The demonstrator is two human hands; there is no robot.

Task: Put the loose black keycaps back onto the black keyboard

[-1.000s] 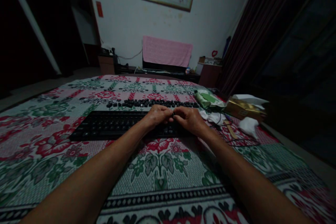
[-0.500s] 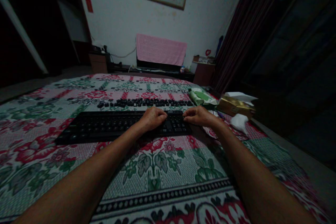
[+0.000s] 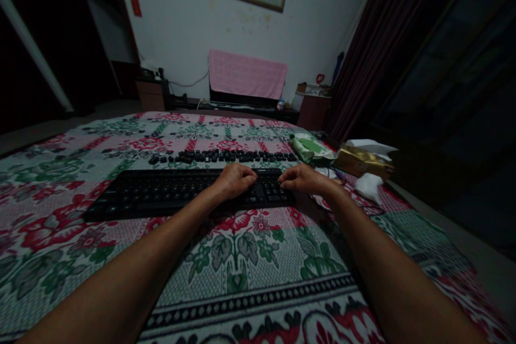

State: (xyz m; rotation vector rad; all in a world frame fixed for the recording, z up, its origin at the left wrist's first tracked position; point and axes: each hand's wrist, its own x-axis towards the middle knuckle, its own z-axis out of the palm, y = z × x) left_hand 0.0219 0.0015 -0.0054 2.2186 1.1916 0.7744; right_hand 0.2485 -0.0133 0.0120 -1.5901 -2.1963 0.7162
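Note:
A black computer keyboard lies on the flowered cloth, its right part partly covered by my hands. My left hand rests over it left of the number keys, fingers curled and thumb side toward the right. My right hand is at the right end, fingertips pinched together over the number keys. Whatever either hand holds, if anything, is too small or hidden to make out. Just behind the keyboard, many loose black keycaps lie in an uneven row.
On the right are a green tissue pack, a gold tissue box and crumpled white tissue. The patterned cloth spreads over the whole surface. Farther back stand a low cabinet and a screen under a pink towel.
My right hand has shifted slightly left over the number keys. My left hand stays in place, and the keyboard has not visibly moved.

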